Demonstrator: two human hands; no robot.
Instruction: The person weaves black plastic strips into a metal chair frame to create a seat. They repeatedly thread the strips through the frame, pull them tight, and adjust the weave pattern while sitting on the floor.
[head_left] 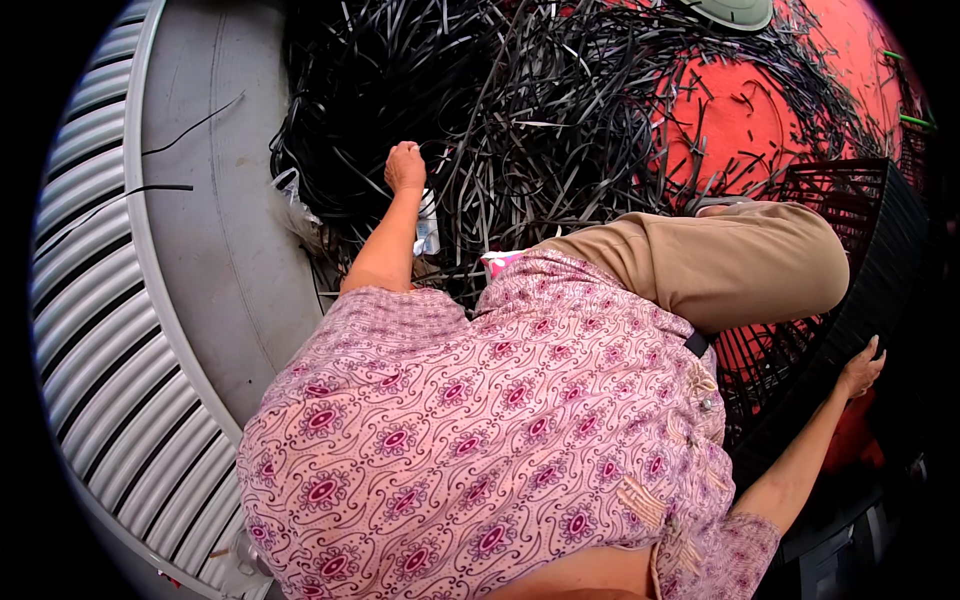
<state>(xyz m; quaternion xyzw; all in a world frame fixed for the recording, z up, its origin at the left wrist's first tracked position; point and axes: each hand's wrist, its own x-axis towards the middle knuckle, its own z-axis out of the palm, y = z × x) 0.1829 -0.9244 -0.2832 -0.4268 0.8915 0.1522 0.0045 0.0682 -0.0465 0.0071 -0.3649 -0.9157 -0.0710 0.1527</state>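
Observation:
My left hand [404, 167] is closed at the near left part of a large tangled heap of flat black strips [560, 130]. Its fingers curl inward, and I cannot make out what lies inside them. Far to the right, my right hand [861, 369] rests against the outer side of a black open-weave basket [895, 245], fingers stretched out. Part of the basket is hidden behind my bent leg in brown trousers [700, 265]. Beside my left wrist sits a small clear and pale blue item [427, 225], partly covered by the arm.
Left of the heap runs a grey surface [215, 180] with a few loose strips, bordered by a ribbed grey metal panel [95, 290]. A crumpled clear plastic bag [298, 212] lies at the heap's edge. Red floor [730, 125] shows at right, and a green-grey round object [735, 10] at the top.

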